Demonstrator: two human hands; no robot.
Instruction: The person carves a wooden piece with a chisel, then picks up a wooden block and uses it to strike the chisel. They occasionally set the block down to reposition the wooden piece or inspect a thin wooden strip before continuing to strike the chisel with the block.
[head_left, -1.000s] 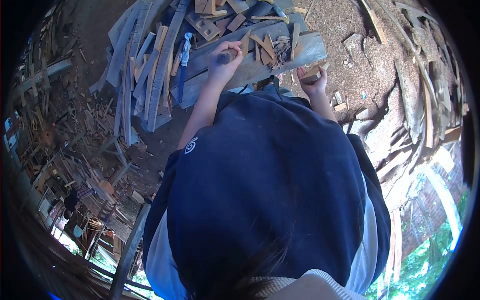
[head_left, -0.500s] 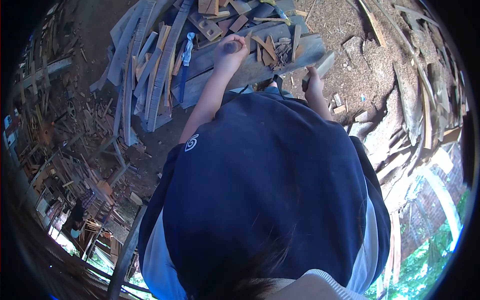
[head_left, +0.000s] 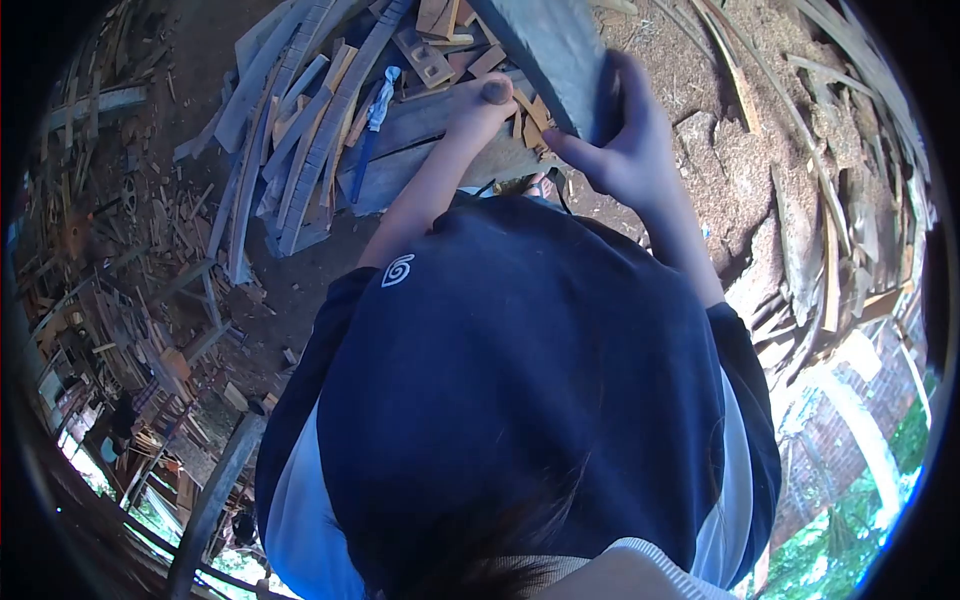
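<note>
My left hand is wrapped round a round-ended wooden handle, low over the grey planks. What the handle belongs to is hidden. On the right, my right hand grips the near end of a grey wooden board, raised close to the camera and slanting up to the top edge. Its thumb lies on the near left side of the board. Small wood offcuts show between the two hands. Left of my left hand lies a blue tool with a pale cloth round its top.
Long curved wood strips are stacked at the left. A block with square holes lies among offcuts beyond the planks. Sawdust and chips cover the ground at the right, with long slabs farther out. Scrap wood fills the far left.
The board in my right hand has risen and come much nearer the camera, swinging left over the offcuts. My left hand, still on the handle, appears slightly farther right. The view has shifted a little.
</note>
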